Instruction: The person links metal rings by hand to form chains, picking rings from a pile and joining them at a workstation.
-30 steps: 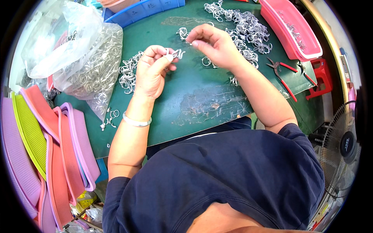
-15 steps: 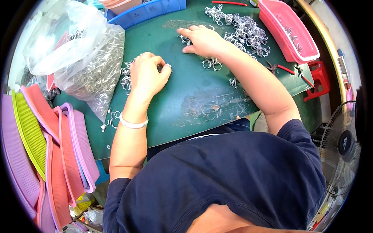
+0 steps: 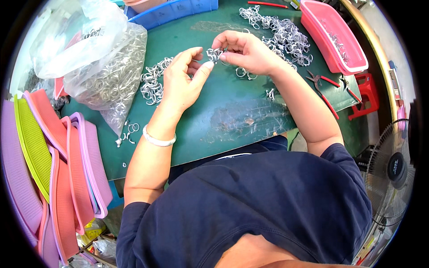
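Both my hands come together above the green table [image 3: 192,127], around a small cluster of silver metal rings [image 3: 213,54]. My right hand [image 3: 248,52] pinches the cluster from the right between thumb and curled fingers. From the other side, my left hand [image 3: 184,79], with a white bangle on its wrist, has its thumb against the rings and its fingers bent near them. The exact grip on single rings is too small to make out. Beside my left hand lies a loose pile of silver rings [image 3: 153,84]. A larger ring pile [image 3: 290,38] spreads beyond my right hand.
A clear plastic bag full of rings [image 3: 114,71] stands at left, above stacked coloured baskets [image 3: 85,169]. Red-handled pliers [image 3: 328,105] lie at right, near a pink basket [image 3: 333,42]. A blue bin [image 3: 174,11] stands at the back; a fan [image 3: 393,167] is far right.
My left hand has lifted off the left pile and moved right. My right hand has turned inward from the right pile, and both now meet at a ring cluster.
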